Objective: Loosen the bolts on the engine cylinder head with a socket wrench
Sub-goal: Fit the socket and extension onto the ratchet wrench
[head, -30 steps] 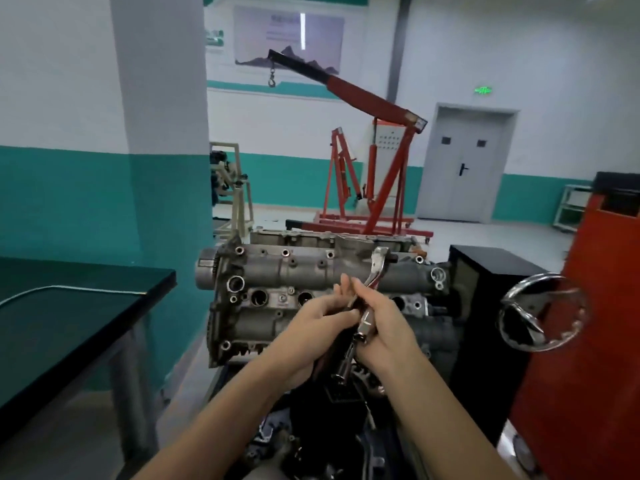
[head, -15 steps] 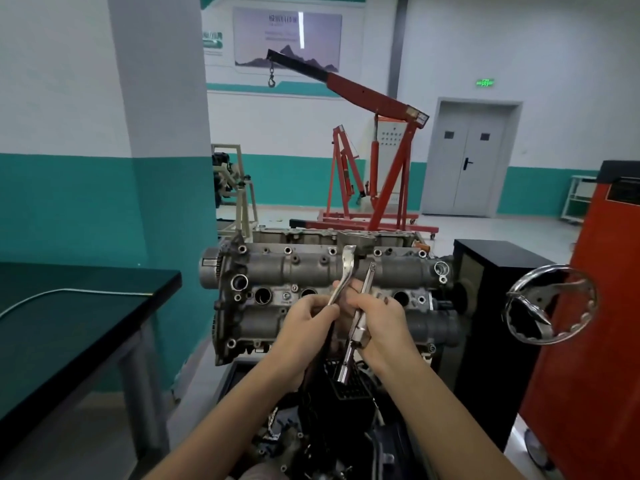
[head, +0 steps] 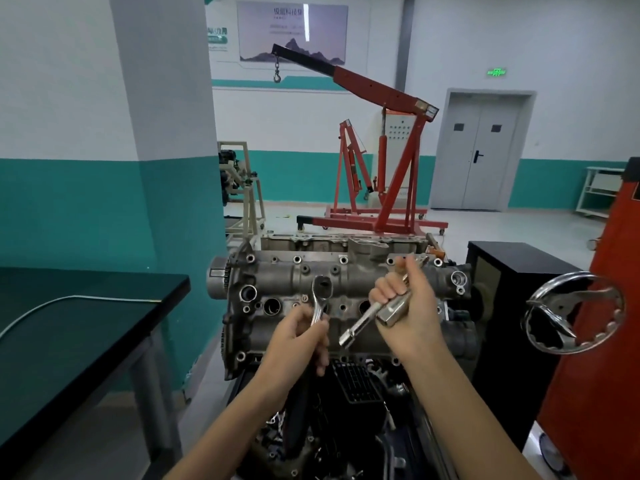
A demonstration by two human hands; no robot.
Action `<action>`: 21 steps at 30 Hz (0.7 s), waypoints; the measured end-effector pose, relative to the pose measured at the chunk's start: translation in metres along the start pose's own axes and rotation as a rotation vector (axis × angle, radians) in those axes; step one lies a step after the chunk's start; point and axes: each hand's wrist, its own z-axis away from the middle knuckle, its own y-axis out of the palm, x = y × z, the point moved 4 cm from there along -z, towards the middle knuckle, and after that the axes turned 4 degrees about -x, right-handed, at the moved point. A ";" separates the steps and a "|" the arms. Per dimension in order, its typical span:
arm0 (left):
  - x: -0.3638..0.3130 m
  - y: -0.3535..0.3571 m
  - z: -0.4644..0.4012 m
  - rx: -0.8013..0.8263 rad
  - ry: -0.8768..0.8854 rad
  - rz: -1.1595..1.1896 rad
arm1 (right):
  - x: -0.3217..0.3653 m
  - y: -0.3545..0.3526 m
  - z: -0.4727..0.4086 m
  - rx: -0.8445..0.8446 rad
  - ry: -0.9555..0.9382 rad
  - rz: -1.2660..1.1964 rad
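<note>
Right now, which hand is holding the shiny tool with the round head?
The left hand. Its wrench ends in a round head pointing up. The right hand grips a different tool, a straight metal bar slanting down toward the left.

This is an automotive workshop or training garage. A red engine hoist [head: 377, 161] stands on the pale floor, a bare engine cylinder head [head: 346, 282] sits mounted in front, and another engine stand [head: 242, 188] waits by the teal-banded wall.

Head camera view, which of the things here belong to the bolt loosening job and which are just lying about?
In the job:
left hand
ratchet
right hand
socket extension
cylinder head

Just about:
engine crane
black table
handwheel
black cabinet
</note>
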 end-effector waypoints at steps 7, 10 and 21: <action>0.007 -0.002 0.014 -0.002 -0.043 -0.016 | 0.006 0.018 0.004 -0.050 -0.133 -0.164; 0.009 -0.002 0.021 -0.019 -0.051 -0.019 | 0.007 0.020 0.012 -0.073 -0.203 -0.197; -0.016 -0.016 0.030 -0.116 0.041 0.000 | 0.001 0.044 0.023 -0.019 -0.261 -0.174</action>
